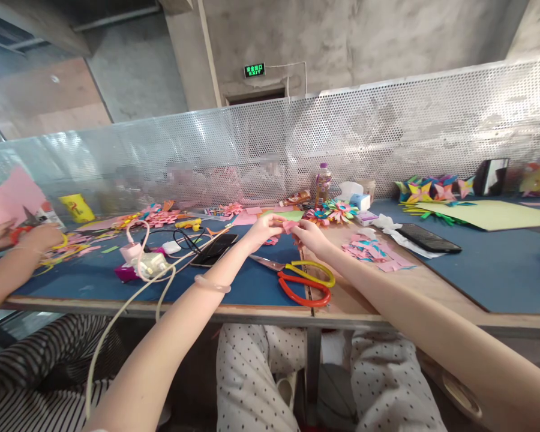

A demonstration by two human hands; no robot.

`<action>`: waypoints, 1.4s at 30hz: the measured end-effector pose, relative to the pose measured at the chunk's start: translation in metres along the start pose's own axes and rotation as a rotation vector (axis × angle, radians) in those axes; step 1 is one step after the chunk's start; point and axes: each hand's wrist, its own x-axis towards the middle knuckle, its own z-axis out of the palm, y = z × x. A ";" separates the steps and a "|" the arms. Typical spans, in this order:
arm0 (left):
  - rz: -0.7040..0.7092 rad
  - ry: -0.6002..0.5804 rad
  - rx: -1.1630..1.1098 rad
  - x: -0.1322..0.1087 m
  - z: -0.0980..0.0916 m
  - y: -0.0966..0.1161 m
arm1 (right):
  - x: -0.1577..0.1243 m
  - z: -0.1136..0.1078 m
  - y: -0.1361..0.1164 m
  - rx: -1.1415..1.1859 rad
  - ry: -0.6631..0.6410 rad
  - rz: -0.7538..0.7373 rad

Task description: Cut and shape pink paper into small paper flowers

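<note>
Between my two hands, above the table's middle, is a small piece of pink paper (pixel 289 226). My left hand (pixel 266 231) pinches it from the left, a translucent bangle on that wrist. From the right, my right hand (pixel 309 235) grips the same piece with fingers closed. Under my forearms lie scissors (pixel 281 268) with one yellow and one red handle, blades pointing left. To the right of my right hand is a pile of pink and blue paper strips (pixel 375 249). More pink paper shows just below my hands, partly covered by them.
At left, a co-worker's hands (pixel 38 240) hold scissors and pink paper (pixel 13 198). A cable-wrapped power strip (pixel 150 264) and a phone (pixel 213 249) lie left of me. Paper flowers (pixel 339 210), a bottle (pixel 323 183) and a black phone (pixel 429 238) stand or lie beyond. A perforated metal screen (pixel 234 144) bounds the back.
</note>
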 end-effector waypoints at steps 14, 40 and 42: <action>0.018 -0.036 -0.018 0.003 -0.004 -0.006 | 0.002 -0.001 0.004 0.075 -0.090 -0.075; -0.100 0.022 -0.122 -0.003 0.003 0.006 | 0.008 0.004 0.015 0.041 -0.014 -0.105; -0.118 0.027 -0.178 -0.002 0.003 0.005 | 0.008 0.004 0.015 0.028 0.004 -0.118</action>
